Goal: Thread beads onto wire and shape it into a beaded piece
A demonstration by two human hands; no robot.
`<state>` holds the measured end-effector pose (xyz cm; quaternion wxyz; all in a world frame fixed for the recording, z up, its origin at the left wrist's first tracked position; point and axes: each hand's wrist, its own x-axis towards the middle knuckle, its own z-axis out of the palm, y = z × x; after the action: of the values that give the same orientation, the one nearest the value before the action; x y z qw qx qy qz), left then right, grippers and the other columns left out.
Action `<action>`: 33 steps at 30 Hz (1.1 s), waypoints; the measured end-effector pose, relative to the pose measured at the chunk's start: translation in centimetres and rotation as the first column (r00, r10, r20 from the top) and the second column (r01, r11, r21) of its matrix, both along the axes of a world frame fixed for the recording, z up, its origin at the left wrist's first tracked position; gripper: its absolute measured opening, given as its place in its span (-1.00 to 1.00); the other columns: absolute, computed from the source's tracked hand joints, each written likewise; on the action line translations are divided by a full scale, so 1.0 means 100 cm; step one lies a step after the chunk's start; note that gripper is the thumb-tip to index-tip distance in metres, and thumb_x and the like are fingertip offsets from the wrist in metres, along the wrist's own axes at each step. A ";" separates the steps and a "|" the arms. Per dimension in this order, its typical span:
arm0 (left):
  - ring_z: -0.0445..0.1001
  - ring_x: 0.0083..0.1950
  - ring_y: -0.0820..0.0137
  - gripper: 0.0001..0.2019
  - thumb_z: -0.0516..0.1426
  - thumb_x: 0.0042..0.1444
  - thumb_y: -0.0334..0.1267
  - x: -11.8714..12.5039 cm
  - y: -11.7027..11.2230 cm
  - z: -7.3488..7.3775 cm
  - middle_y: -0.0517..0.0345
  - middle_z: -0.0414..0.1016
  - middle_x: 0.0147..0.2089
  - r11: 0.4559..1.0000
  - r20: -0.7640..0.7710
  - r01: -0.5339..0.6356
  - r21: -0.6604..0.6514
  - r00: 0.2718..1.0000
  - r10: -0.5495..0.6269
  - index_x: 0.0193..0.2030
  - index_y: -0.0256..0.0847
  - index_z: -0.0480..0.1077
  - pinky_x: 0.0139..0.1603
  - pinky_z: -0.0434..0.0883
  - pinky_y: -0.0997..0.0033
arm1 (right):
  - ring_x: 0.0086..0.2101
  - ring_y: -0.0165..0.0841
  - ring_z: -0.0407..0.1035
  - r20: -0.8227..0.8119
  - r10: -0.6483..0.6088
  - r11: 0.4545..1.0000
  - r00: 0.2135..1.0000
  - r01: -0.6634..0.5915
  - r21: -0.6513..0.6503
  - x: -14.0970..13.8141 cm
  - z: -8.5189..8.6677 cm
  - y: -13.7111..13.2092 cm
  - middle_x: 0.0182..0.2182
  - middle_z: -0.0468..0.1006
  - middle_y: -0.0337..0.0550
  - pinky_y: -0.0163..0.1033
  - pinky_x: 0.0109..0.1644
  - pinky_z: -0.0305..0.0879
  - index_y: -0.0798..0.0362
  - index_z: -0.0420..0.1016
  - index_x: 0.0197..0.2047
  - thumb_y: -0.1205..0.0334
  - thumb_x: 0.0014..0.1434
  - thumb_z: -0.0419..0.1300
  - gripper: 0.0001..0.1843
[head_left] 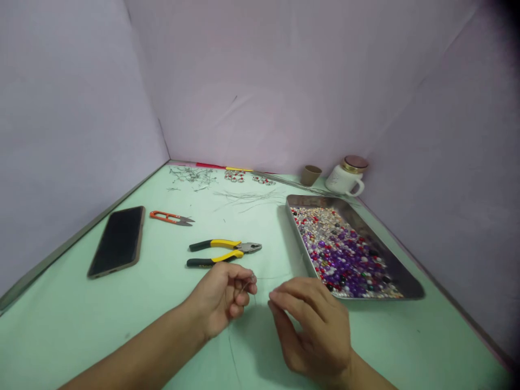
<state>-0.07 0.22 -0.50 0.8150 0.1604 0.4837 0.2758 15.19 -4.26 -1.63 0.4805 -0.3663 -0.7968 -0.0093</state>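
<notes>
Right hand [314, 325] nearly pinched, contents unclear, left hand [222, 298] curled, pinching thin wire [244, 286]

Our bare left forearm [162, 341], lower left, tapers to a bare left hand [221, 300]; our right forearm [365, 374] and right hand [317, 327], lower right, are bare too.

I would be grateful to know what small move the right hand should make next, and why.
Perhaps bring the right hand to the thin wire: the strand juts sideways from the left hand, and the right hand is close by. Whether it already holds anything is unclear.
</notes>
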 end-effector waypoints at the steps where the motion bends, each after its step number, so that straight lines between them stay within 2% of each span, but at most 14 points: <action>1: 0.09 -0.72 0.67 -0.91 0.04 -0.15 -0.35 0.001 -0.001 0.000 0.19 0.29 -0.59 1.000 -0.005 0.009 0.018 1.000 -0.009 -0.56 -0.34 0.27 -0.81 -0.09 0.70 | -0.38 -0.34 0.35 0.048 -0.036 0.999 0.998 0.036 0.007 0.000 0.000 0.002 -0.43 0.48 -0.11 -0.21 -0.30 0.31 0.02 0.37 -0.21 0.50 -0.08 0.13 -0.67; 5: 0.11 -0.72 0.64 -0.94 0.05 -0.18 -0.40 0.004 -0.006 -0.002 0.25 0.24 -0.65 0.995 -0.020 0.022 0.096 1.000 -0.021 -0.59 -0.30 0.24 -0.79 -0.08 0.66 | -0.33 -0.32 0.37 0.152 -0.093 0.994 0.984 0.102 -0.047 0.000 -0.005 0.007 -0.38 0.51 -0.09 -0.14 -0.13 0.28 0.05 0.39 -0.22 0.44 -0.02 0.10 -0.75; 8: 0.12 -0.71 0.63 -0.95 0.05 -0.19 -0.42 0.006 -0.010 -0.005 0.25 0.24 -0.66 0.992 -0.032 0.030 0.125 0.999 -0.026 -0.60 -0.30 0.23 -0.77 -0.07 0.65 | -0.37 -0.35 0.38 0.118 -0.029 0.982 0.993 0.051 -0.182 -0.001 -0.010 0.008 -0.38 0.51 -0.08 -0.23 -0.23 0.32 0.08 0.38 -0.21 0.44 0.02 0.06 -0.76; 11: 0.13 -0.69 0.64 -0.93 0.06 -0.17 -0.40 0.007 -0.011 -0.005 0.21 0.29 -0.63 0.988 -0.067 0.041 0.149 0.997 -0.032 -0.60 -0.31 0.24 -0.75 -0.05 0.64 | -0.41 -0.39 0.36 0.029 0.038 0.941 0.999 -0.026 -0.337 -0.001 -0.014 0.009 -0.40 0.48 -0.08 -0.32 -0.37 0.30 0.11 0.35 -0.19 0.44 0.04 0.02 -0.76; 14: 0.06 -0.71 0.67 -0.88 0.10 -0.14 -0.34 0.007 -0.011 -0.003 0.20 0.30 -0.61 0.978 -0.092 0.081 0.195 0.994 -0.064 -0.59 -0.32 0.25 -0.75 -0.11 0.63 | -0.52 -0.43 0.30 0.000 0.038 0.916 0.999 -0.035 -0.400 0.000 -0.015 0.010 -0.49 0.44 -0.11 -0.34 -0.47 0.23 0.13 0.37 -0.20 0.41 0.05 0.02 -0.77; 19: -0.17 -0.72 0.71 -0.84 0.14 -0.14 -0.27 0.004 -0.011 0.002 0.36 0.12 -0.70 0.941 -0.135 0.157 0.299 0.983 -0.121 -0.55 -0.31 0.27 -0.70 -0.28 0.58 | -0.60 -0.47 0.22 -0.014 0.048 0.924 0.999 -0.050 -0.378 0.004 -0.014 0.015 -0.60 0.39 -0.19 -0.36 -0.54 0.14 0.14 0.40 -0.20 0.38 0.04 0.05 -0.78; 24: -0.04 -0.68 0.66 -0.87 0.16 -0.22 -0.31 0.005 -0.010 0.004 0.32 0.15 -0.69 0.893 -0.325 0.207 0.400 0.943 -0.072 -0.59 -0.32 0.29 -0.67 -0.13 0.58 | -0.64 -0.48 0.23 -0.023 0.057 0.953 0.998 -0.061 -0.298 0.005 -0.016 0.016 -0.62 0.43 -0.20 -0.38 -0.57 0.14 0.13 0.42 -0.22 0.39 0.04 0.05 -0.78; 27: -0.04 -0.68 0.64 -0.90 0.14 -0.22 -0.33 0.004 -0.009 0.005 0.33 0.13 -0.72 0.859 -0.424 0.263 0.439 0.904 -0.060 -0.62 -0.30 0.31 -0.67 -0.11 0.57 | -0.64 -0.47 0.27 -0.024 0.055 0.963 0.998 -0.059 -0.263 0.004 -0.017 0.015 -0.62 0.46 -0.18 -0.38 -0.57 0.17 0.13 0.42 -0.23 0.40 0.04 0.05 -0.78; 33: 0.03 -0.65 0.62 -0.94 0.14 -0.25 -0.37 0.002 -0.008 0.011 0.31 0.19 -0.70 0.808 -0.479 0.333 0.486 0.875 -0.073 -0.63 -0.30 0.34 -0.64 -0.02 0.59 | -0.59 -0.44 0.36 -0.055 0.053 0.967 0.997 -0.065 -0.245 0.003 -0.018 0.015 -0.53 0.54 -0.14 -0.37 -0.52 0.25 0.10 0.41 -0.19 0.41 0.03 0.06 -0.75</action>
<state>0.11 -0.60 0.56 0.6281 0.4995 0.5323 0.2695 15.46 -2.79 -3.40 0.4504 -0.3993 -0.7906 0.1130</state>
